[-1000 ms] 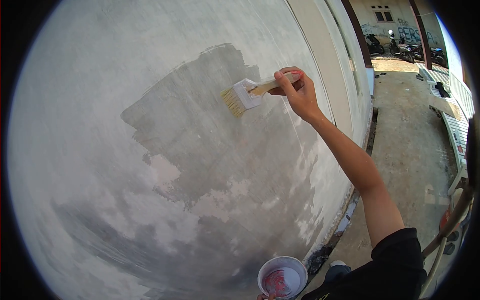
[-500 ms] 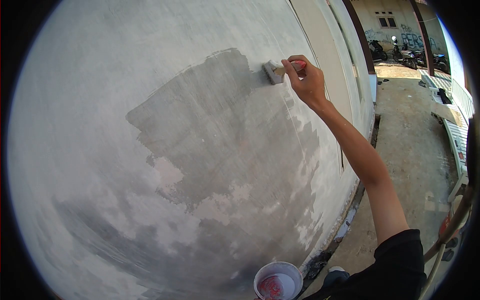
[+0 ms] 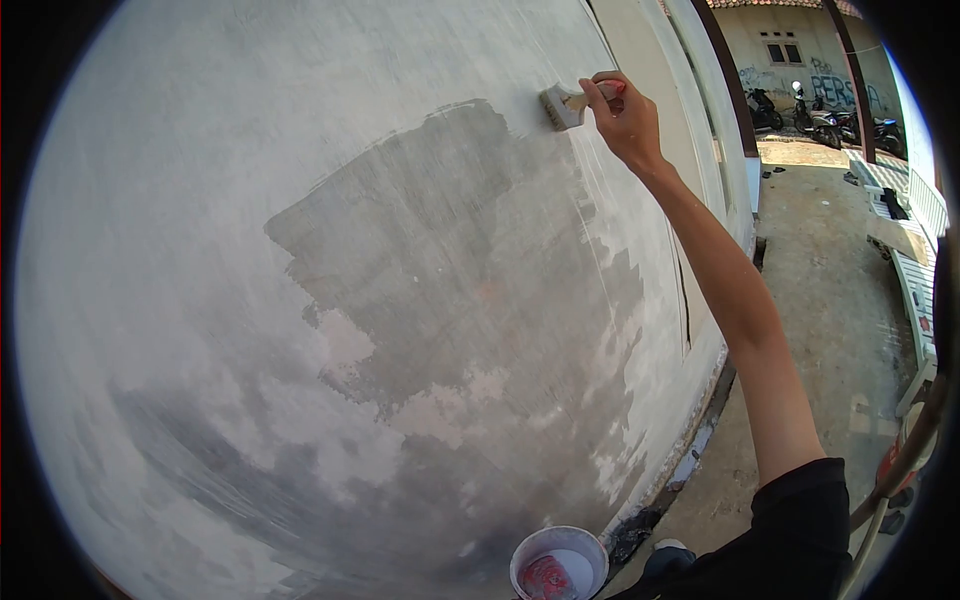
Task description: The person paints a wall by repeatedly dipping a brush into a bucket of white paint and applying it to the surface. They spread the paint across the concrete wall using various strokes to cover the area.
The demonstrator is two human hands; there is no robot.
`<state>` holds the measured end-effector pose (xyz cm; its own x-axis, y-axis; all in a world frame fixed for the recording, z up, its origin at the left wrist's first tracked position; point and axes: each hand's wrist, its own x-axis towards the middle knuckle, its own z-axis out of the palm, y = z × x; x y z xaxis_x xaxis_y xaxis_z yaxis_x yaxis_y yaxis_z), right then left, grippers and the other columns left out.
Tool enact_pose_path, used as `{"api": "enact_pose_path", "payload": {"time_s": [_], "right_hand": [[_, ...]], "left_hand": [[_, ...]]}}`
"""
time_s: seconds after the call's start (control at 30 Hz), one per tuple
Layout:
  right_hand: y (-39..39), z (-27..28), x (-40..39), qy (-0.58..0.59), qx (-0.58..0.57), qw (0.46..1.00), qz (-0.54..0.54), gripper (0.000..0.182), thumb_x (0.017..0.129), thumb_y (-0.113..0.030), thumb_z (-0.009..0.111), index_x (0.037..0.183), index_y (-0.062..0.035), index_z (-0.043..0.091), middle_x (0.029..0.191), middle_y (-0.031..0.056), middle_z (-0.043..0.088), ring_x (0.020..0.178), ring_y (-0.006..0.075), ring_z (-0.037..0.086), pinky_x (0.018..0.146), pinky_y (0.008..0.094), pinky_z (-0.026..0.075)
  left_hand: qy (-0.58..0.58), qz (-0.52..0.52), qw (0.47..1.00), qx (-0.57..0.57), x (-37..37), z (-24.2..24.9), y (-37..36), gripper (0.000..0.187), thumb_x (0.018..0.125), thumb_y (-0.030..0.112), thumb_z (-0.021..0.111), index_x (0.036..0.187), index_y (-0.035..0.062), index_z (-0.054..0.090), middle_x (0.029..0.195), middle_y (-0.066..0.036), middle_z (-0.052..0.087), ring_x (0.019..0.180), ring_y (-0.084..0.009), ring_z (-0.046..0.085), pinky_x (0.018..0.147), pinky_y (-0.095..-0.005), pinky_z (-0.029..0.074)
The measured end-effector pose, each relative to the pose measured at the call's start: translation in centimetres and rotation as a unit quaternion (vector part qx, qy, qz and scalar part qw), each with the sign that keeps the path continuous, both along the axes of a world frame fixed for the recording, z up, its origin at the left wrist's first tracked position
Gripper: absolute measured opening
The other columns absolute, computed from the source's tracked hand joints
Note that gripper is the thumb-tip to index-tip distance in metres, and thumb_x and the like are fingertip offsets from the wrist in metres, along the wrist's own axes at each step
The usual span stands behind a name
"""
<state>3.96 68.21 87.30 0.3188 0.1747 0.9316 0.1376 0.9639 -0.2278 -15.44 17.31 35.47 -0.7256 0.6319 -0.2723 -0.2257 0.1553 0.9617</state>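
"How were the fingers (image 3: 598,103) of the right hand (image 3: 632,128) set?"

"They pinched a brush (image 3: 563,109) by its handle, bristles just left of them, at the wall (image 3: 150,220). The left hand's grip could not be told."

"And around them?"

"A darker patch (image 3: 430,220) spread below and leftward; well below the fingers, a bucket (image 3: 540,541) showed red and white inside."

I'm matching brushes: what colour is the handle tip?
The handle tip is red, in the head view.

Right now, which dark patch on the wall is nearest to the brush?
The broad upper patch, just below the brush; the streaky lower-left patch lies farther away.
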Motion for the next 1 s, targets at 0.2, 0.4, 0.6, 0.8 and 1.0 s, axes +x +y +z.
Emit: {"api": "enact_pose_path", "payload": {"time_s": [0.2,0.4,0.6,0.8,1.0], "right_hand": [[-5.9,1.9,-2.6,-0.008,0.026,0.985,0.168,0.034,0.093,-0.030,0.066,0.101,0.0027,0.062,0.083,0.0145,0.070,0.076,0.0189,0.071,0.068,0.0278,0.058],[0.3,2.5,-1.0,0.067,-0.050,0.976,0.200,0.039,0.092,-0.031,0.067,0.102,0.0062,0.061,0.086,0.0155,0.069,0.078,0.0187,0.071,0.068,0.0281,0.058],[0.6,2.3,-1.1,-0.001,0.020,0.998,-0.060,0.023,0.093,-0.026,0.067,0.095,-0.0036,0.065,0.074,0.0069,0.071,0.066,0.0139,0.070,0.061,0.0252,0.053],[-8.4,1.6,-2.6,-0.014,0.004,0.971,0.240,0.027,0.094,-0.025,0.066,0.098,0.0018,0.063,0.082,0.0114,0.069,0.076,0.0162,0.070,0.070,0.0268,0.056],[-1.6,1.9,-1.4,0.074,-0.003,0.992,0.099,0.025,0.094,-0.024,0.066,0.097,0.0011,0.064,0.078,0.0093,0.069,0.074,0.0131,0.069,0.067,0.0254,0.054]], "left_hand": [[-0.001,-0.004,1.000,0.001,0.0,0.1,0.2,0.027,0.087,0.021,0.073,0.090,0.0122,0.048,0.087,-0.003,0.052,0.070,-0.0142,0.054,0.051,-0.0276,0.048],[-0.006,0.000,1.000,0.003,0.2,0.1,-0.2,0.027,0.088,0.022,0.073,0.091,0.0123,0.048,0.088,-0.003,0.053,0.070,-0.0137,0.054,0.051,-0.0271,0.047],[-0.008,0.001,1.000,0.006,0.3,-0.2,-0.4,0.027,0.088,0.022,0.073,0.092,0.0124,0.048,0.088,-0.003,0.053,0.070,-0.0131,0.053,0.051,-0.0266,0.047],[0.005,-0.007,1.000,0.014,-0.1,-0.4,0.3,0.027,0.088,0.023,0.073,0.093,0.0125,0.049,0.088,-0.003,0.054,0.070,-0.0125,0.053,0.050,-0.0261,0.046],[0.002,0.011,0.999,0.031,0.5,-1.7,-1.1,0.028,0.088,0.024,0.073,0.094,0.0126,0.049,0.088,-0.003,0.054,0.070,-0.0120,0.052,0.050,-0.0257,0.045]]}}
